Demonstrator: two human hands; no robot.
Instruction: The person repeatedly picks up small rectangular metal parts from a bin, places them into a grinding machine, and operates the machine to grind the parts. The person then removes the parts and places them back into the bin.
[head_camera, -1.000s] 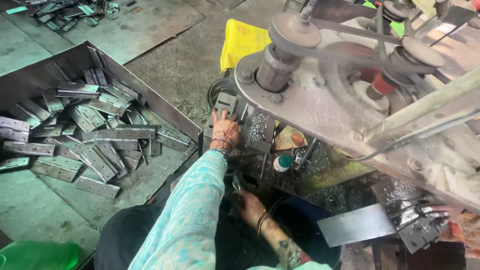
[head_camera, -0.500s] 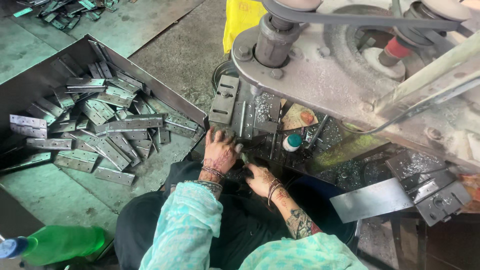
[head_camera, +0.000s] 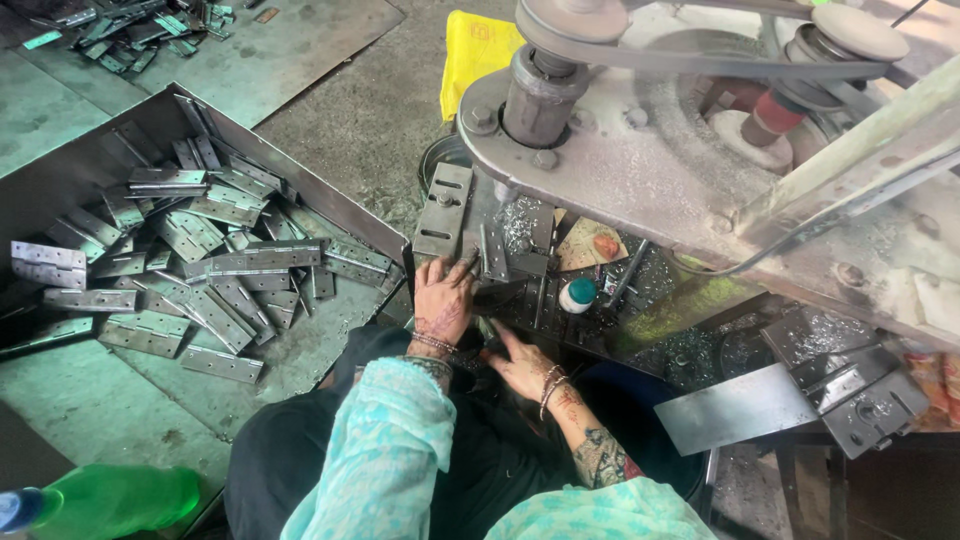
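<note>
While left hand (head_camera: 443, 298) lay open on machine bed (head_camera: 520, 262), gripping nothing; right hand (head_camera: 522, 365) grip unclear. Hinge pile (head_camera: 200, 260) at 9 o'clock, mostly unworked.

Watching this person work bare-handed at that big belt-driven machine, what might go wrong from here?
Three likely risks. The left hand rests on the metal-shaving-strewn machine bed, so bare skin could get cut. Both hands, the right hand too, sit just below the exposed drive belt and pulley, and the loose turquoise sleeve could perhaps snag. The sharp-edged grey steel hinge plates piled in the tray could nick fingers.
</note>
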